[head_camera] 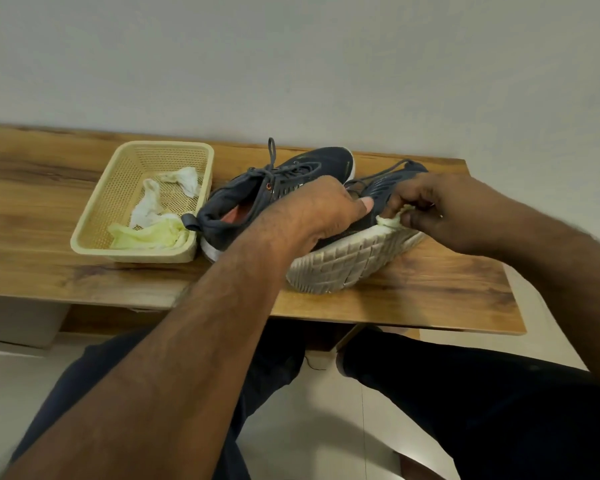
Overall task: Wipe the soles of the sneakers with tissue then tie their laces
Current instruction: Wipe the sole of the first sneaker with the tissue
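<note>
Crumpled tissue [390, 221] – right hand [430, 209] pinching, left hand [326, 209] gripping sneaker [354, 252]

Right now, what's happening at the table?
A person is wiping a sneaker. The left hand holds the tipped sneaker with its white sole facing the camera, while the right hand pinches a tissue against the sole's edge. The second sneaker stands behind. Used tissues lie in the basket. Laces look untied.

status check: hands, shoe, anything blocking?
Left hand grips tilted sneaker, white sole facing camera. Right hand pinches tissue at sole edge. Second sneaker upright behind, basket of used tissues left; nothing blocking.
</note>
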